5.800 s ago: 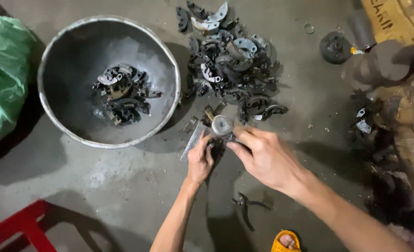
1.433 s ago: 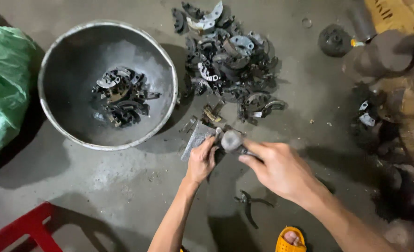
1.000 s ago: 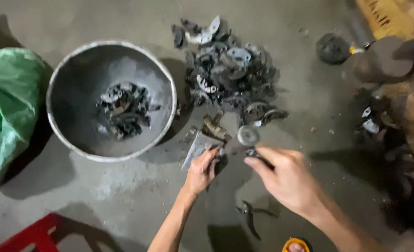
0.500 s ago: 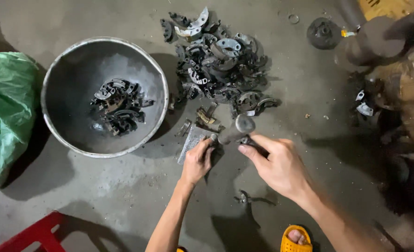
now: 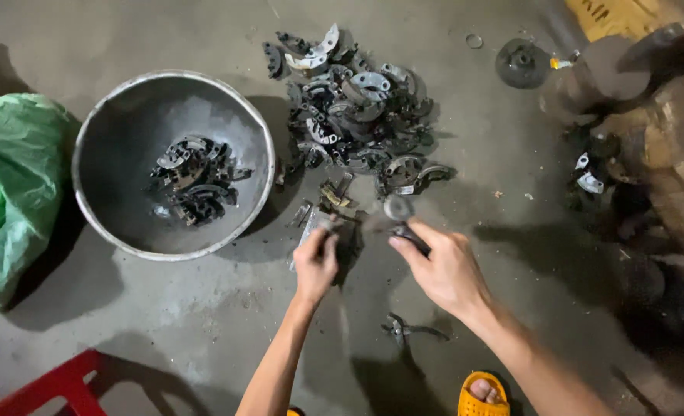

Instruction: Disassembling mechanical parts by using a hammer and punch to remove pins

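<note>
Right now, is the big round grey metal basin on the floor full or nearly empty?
Nearly empty: the big round grey metal basin stands upright with only a small cluster of dark curved metal parts at its bottom; bare metal surrounds them.

A big round metal basin (image 5: 88, 146) is parked on the concrete floor (image 5: 165, 323), with a small clump of dark curved metal parts (image 5: 192, 179) sitting in its bottom. A crumpled green plastic bag (image 5: 7, 200) is bunched up just beside it on the left. A much bigger heap of the same greasy curved parts (image 5: 353, 115) is spread out on the floor to the basin's right. A pair of pliers (image 5: 407, 331) is left lying lower down, near an orange sandal (image 5: 482, 394). A dark round disc (image 5: 521, 62) and a small metal ring (image 5: 474, 41) can be spotted up top, and a red frame corner (image 5: 57, 385) is seen at bottom left.
</note>
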